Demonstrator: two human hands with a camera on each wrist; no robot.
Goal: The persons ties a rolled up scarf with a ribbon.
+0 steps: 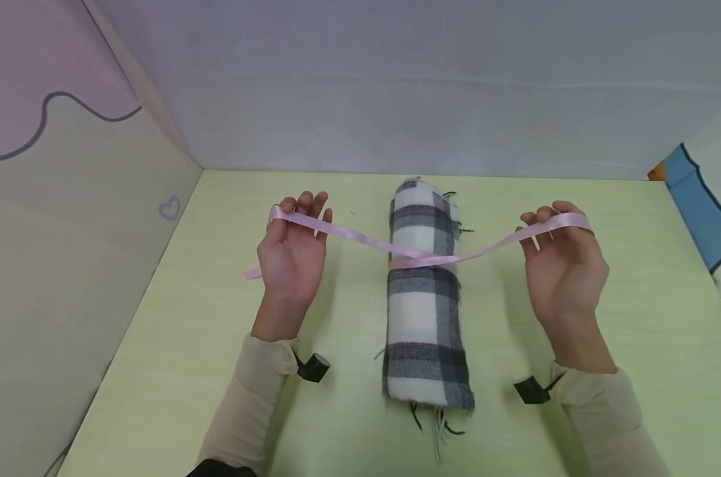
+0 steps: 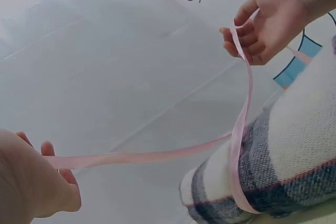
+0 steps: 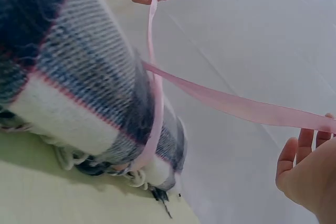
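A rolled grey, black and white plaid scarf lies lengthwise in the middle of the table, with fringe at both ends. A pink satin ribbon goes round its middle and crosses on top. My left hand is raised palm-up to the left of the roll and holds one ribbon end across its curled fingers, with the tail hanging off to the left. My right hand holds the other end the same way on the right. The left wrist view shows the ribbon, scarf and right hand. The right wrist view shows the ribbon round the scarf.
The yellow-green table is closed in by a padded beige and pink panel on the left, a grey back wall and a blue-patterned panel on the right. Small black cameras sit at both wrists.
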